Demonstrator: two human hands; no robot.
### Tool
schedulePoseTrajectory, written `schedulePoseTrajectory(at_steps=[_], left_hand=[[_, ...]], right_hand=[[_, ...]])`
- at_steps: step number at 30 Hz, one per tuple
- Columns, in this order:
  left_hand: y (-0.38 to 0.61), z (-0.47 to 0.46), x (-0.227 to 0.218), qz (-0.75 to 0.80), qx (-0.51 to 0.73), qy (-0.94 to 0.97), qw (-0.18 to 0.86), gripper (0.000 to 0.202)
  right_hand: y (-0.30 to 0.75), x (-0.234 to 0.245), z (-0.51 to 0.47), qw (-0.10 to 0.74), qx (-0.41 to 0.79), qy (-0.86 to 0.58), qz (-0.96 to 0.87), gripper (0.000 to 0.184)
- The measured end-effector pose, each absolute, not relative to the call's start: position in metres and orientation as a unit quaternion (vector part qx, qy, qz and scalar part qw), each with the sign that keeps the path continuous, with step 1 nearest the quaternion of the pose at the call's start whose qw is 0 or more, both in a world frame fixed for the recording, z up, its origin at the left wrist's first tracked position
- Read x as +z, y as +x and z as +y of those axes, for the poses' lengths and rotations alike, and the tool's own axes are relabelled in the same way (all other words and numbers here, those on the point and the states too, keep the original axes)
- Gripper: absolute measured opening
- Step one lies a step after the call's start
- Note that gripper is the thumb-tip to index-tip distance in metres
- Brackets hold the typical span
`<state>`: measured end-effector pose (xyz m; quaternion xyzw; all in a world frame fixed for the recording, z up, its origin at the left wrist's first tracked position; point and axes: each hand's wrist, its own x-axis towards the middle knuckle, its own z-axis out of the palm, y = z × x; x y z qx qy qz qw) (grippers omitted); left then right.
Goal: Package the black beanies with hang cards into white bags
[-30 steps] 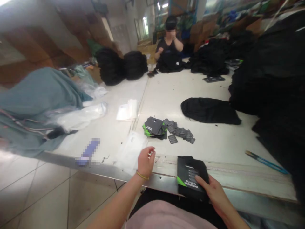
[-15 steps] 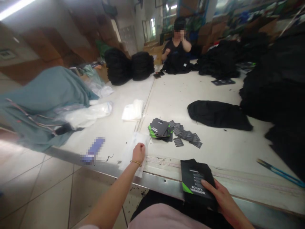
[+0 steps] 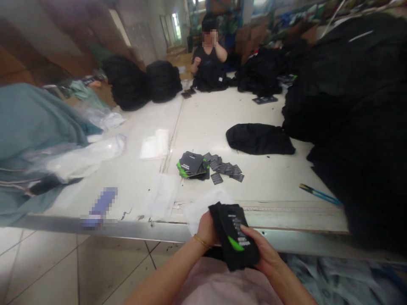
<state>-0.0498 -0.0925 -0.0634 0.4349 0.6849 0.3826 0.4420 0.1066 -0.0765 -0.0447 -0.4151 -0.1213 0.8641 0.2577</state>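
My right hand (image 3: 263, 252) grips a black folded item wrapped in a card sleeve with a green stripe (image 3: 235, 239), held above my lap at the table's near edge. My left hand (image 3: 207, 228) is closed on a clear plastic bag (image 3: 203, 205) right beside the sleeve's upper left corner. A gold bracelet circles my left wrist. More clear bags (image 3: 162, 195) lie flat on the table just left of my hands. A stack of black-and-green card sleeves (image 3: 191, 164) and several small dark tags (image 3: 226, 169) sit farther in on the white table (image 3: 280, 186).
A folded black garment (image 3: 259, 139) lies mid-table, with a big heap of black garments (image 3: 356, 118) at right. Teal cloth (image 3: 34, 127) and plastic wrap fill the left. A blue tool (image 3: 319, 194) lies at right. Another person (image 3: 210, 59) sits at the far end.
My left hand took a clear bag from the table and brought it right to the black sleeve. My right hand lifted the sleeve off the table edge toward my lap.
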Motion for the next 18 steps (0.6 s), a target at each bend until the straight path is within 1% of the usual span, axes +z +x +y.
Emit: schedulePoseTrajectory(at_steps=[1, 2, 3, 4, 5, 6, 7, 9, 11, 14, 16, 18], left_hand=[[-0.051, -0.099, -0.066, 0.686, 0.363, 0.487, 0.401, 0.031], [-0.054, -0.107, -0.069, 0.666, 0.345, 0.552, 0.364, 0.036], [-0.058, -0.115, -0.071, 0.624, 0.328, 0.616, 0.351, 0.043], [-0.061, -0.122, -0.074, 0.596, 0.301, 0.668, 0.327, 0.044], [-0.065, -0.127, -0.075, 0.576, 0.273, 0.706, 0.308, 0.041], [-0.068, -0.13, -0.077, 0.567, 0.252, 0.725, 0.299, 0.039], [-0.07, -0.129, -0.078, 0.56, 0.239, 0.734, 0.301, 0.04], [-0.076, -0.122, -0.077, 0.552, 0.247, 0.729, 0.321, 0.053], [-0.081, -0.11, -0.073, 0.555, 0.265, 0.71, 0.342, 0.07], [-0.083, -0.097, -0.064, 0.55, 0.236, 0.728, 0.334, 0.084], [-0.078, -0.094, -0.057, 0.512, 0.175, 0.785, 0.3, 0.09], [-0.069, -0.095, -0.049, 0.458, 0.105, 0.844, 0.258, 0.092]], right_hand=[[0.115, -0.05, -0.069, 0.287, 0.848, -0.437, -0.086, 0.015], [0.125, -0.055, -0.063, 0.323, 0.831, -0.448, -0.061, 0.014], [0.134, -0.058, -0.058, 0.361, 0.816, -0.449, -0.051, 0.013], [0.141, -0.061, -0.055, 0.391, 0.805, -0.443, -0.054, 0.014], [0.145, -0.062, -0.054, 0.404, 0.802, -0.436, -0.063, 0.014], [0.147, -0.061, -0.056, 0.399, 0.806, -0.431, -0.074, 0.015], [0.147, -0.061, -0.059, 0.378, 0.816, -0.428, -0.089, 0.017], [0.142, -0.059, -0.067, 0.309, 0.839, -0.421, -0.15, 0.021], [0.135, -0.058, -0.071, 0.247, 0.84, -0.411, -0.252, 0.03], [0.128, -0.059, -0.068, 0.207, 0.782, -0.438, -0.393, 0.036], [0.124, -0.058, -0.063, 0.202, 0.724, -0.472, -0.461, 0.032], [0.121, -0.054, -0.058, 0.194, 0.682, -0.464, -0.532, 0.028]])
